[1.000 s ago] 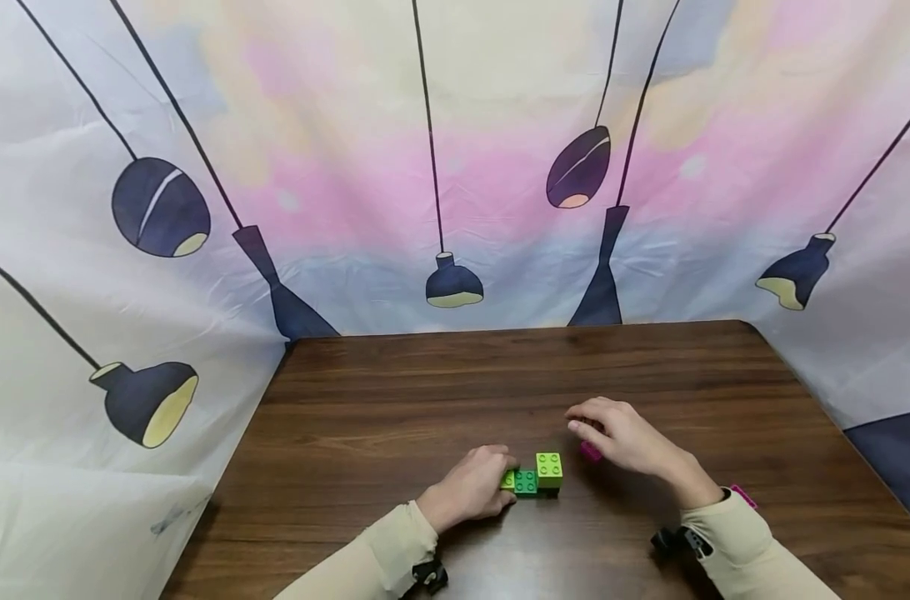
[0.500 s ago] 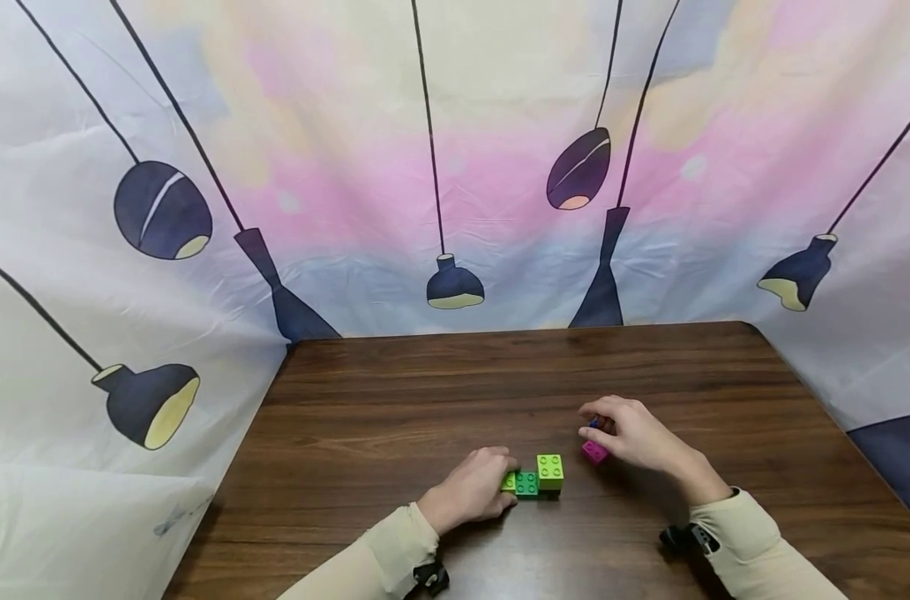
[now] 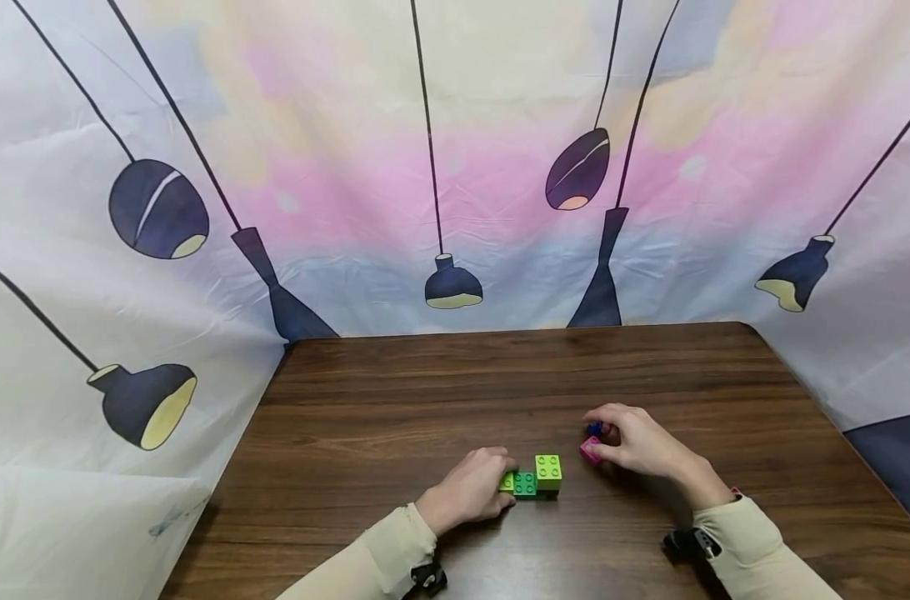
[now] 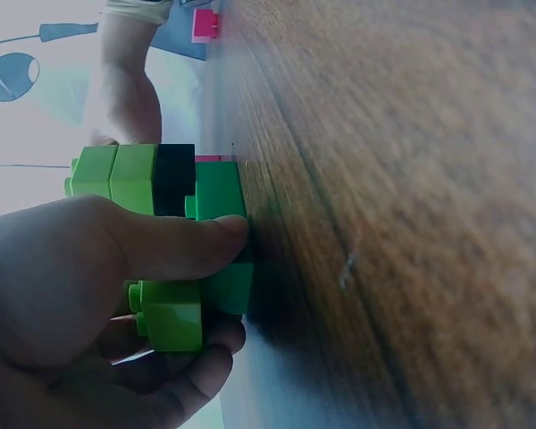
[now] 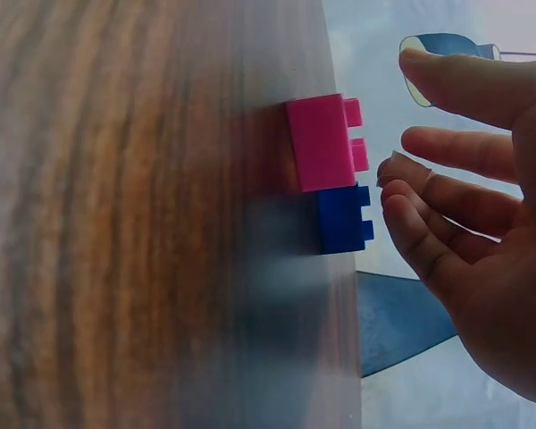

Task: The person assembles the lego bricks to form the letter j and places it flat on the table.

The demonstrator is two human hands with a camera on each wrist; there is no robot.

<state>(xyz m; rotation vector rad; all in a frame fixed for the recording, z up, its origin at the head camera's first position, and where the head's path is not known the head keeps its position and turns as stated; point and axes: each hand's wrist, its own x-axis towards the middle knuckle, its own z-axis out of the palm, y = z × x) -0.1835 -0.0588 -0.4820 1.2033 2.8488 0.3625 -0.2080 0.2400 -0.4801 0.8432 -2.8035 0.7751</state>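
Note:
Near the table's middle, my left hand (image 3: 470, 487) grips one end of a toy brick build. The build joins a green brick (image 3: 525, 485), a raised lime brick stack (image 3: 548, 472) and a low lime brick (image 4: 174, 317). In the left wrist view its thumb presses the green side, with fingers round the far side; a dark brick (image 4: 174, 179) sits under the stack. My right hand (image 3: 638, 442) hovers by a pink brick (image 5: 322, 143) and a blue brick (image 5: 341, 219) standing side by side. Its fingers are loosely bent and apart from both bricks in the right wrist view.
Another pink brick (image 4: 205, 25) lies farther right on the brown wooden table (image 3: 395, 392), mostly hidden by the right wrist in the head view. A printed cloth (image 3: 350, 167) with lamp drawings hangs behind and beside the table.
My right hand has shifted a little right and toward me, so the blue brick and more of the pink one show. My left hand has stayed on the build.

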